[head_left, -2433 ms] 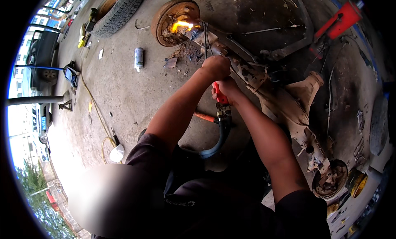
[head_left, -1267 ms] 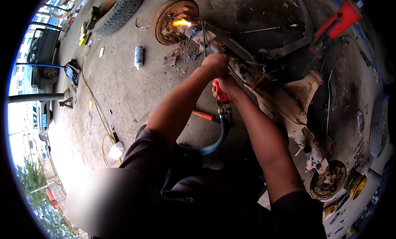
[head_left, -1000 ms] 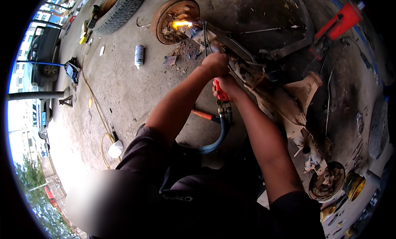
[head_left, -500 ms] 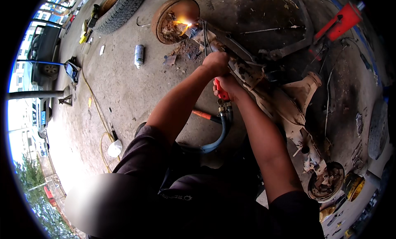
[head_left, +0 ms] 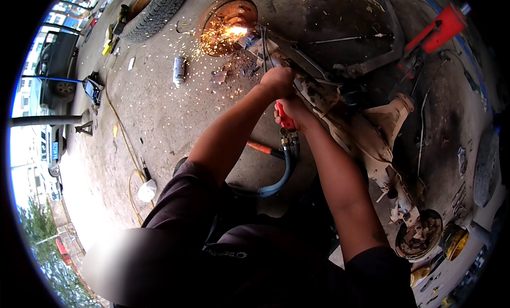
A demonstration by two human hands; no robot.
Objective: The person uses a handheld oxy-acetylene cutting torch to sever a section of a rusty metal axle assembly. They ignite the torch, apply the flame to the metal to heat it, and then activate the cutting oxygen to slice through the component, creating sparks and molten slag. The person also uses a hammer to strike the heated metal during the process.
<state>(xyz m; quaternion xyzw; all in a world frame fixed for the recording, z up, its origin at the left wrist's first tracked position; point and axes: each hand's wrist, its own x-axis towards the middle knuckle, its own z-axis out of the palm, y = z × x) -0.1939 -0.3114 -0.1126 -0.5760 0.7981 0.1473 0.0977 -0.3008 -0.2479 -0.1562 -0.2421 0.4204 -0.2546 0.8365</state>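
Note:
My right hand (head_left: 294,107) is wrapped round the red handle of a cutting torch (head_left: 286,118). Just beyond it, my left hand (head_left: 278,81) is closed in a fist round the torch's thin tubes, which run on to the tip. A bright flame (head_left: 237,31) burns at the end of a rusty vehicle axle (head_left: 319,93), beside its round brake drum (head_left: 234,10). Sparks spray left over the floor. Glare hides the exact spot where the metal is being heated. Brass fittings and a blue hose (head_left: 276,187) trail from the handle's near end toward my body.
A spray can (head_left: 179,71) stands left of the sparks, within their reach. A tire (head_left: 159,16) lies at the far left. A red jack (head_left: 436,29) is at the far right. A yellow hose (head_left: 123,130) runs along the floor at the left, near a white lamp-like object (head_left: 147,191).
The small orange flame has become a brighter glow with a wide shower of sparks, spreading leftward and toward me. Both hands keep their place on the torch.

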